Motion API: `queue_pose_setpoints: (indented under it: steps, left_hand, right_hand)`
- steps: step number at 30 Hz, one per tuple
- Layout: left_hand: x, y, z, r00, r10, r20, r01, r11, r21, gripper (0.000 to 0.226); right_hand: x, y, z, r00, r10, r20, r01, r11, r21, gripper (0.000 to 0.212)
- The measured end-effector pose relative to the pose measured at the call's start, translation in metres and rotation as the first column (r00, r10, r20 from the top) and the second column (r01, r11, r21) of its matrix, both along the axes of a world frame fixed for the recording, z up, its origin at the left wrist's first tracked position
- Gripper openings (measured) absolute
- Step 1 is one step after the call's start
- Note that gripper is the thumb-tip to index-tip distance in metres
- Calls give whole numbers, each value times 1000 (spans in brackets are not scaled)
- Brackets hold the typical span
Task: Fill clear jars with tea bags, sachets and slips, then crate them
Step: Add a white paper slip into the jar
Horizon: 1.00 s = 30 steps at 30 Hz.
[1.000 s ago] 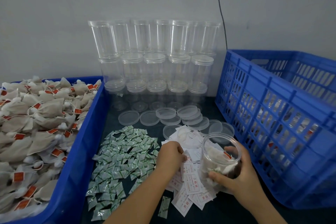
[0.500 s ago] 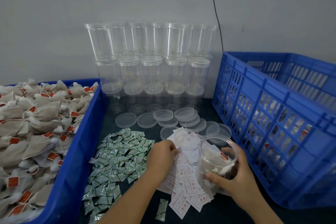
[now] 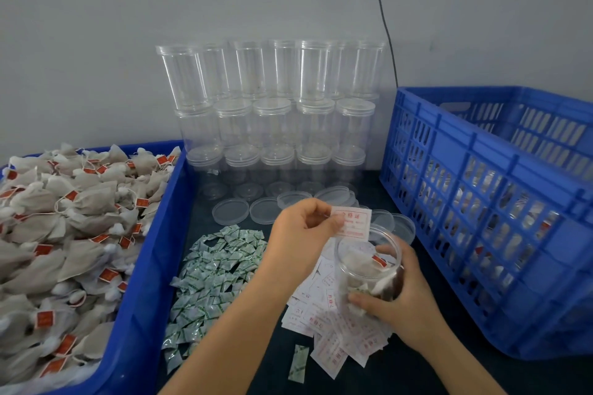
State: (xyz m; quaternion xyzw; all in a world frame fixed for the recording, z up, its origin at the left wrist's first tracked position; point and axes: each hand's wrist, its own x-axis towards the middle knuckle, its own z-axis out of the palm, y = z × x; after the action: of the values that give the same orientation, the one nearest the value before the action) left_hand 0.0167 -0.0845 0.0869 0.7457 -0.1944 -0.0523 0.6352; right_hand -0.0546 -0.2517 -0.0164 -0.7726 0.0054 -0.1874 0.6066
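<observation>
Hands work low over the dark table (image 3: 401, 375) in the head view. Her left hand (image 3: 301, 234) pinches a white slip (image 3: 353, 223) with red print between thumb and fingers, holding it just above and behind the mouth of an open jar (image 3: 369, 266). The right hand (image 3: 398, 301) wraps round the lower part of that jar, fingers curled on its wall, keeping it tilted a little toward the left hand. Inside the jar I can see tea bags with a red tag showing near the rim.

Under the jar lies a loose pile of slips (image 3: 333, 330), and to its left a spread of green sachets (image 3: 215, 269); one sachet (image 3: 299, 362) lies apart, nearer the viewer. A blue bin (image 3: 141, 298) on the left is heaped with tea bags (image 3: 64, 234). Against the wall stands a stack of empty jars (image 3: 272, 112), three tiers high, with loose clear lids (image 3: 231, 212) on the table in front. A blue crate (image 3: 481, 234) stands on the right, just beside the right hand; through its slots filled jars show dimly.
</observation>
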Motion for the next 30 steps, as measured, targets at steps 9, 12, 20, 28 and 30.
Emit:
queue_pose_setpoints:
  steps: [9, 12, 20, 28, 30]
  left_hand:
    - [-8, -7, -14, 984, 82, -157, -69, 994, 86, 6]
    - [-8, -4, -16, 990, 83, -115, -66, 987, 146, 14]
    - [-8, -3, -18, 939, 71, 337, -272, 752, 600, 24]
    - [-6, 10, -10, 737, -33, 675, -359, 827, 433, 76]
    - [-4, 20, -20, 826, -43, 562, -180, 925, 334, 100]
  right_hand:
    - [2, 18, 13, 992, 85, 97, -90, 995, 53, 90]
    - [1, 20, 13, 989, 93, 112, -99, 994, 55, 91]
    - [0, 23, 13, 987, 117, 107, -125, 990, 71, 87]
    - [-4, 21, 20, 994, 93, 65, -95, 995, 33, 86]
    - [-5, 20, 23, 997, 70, 37, -70, 997, 15, 87]
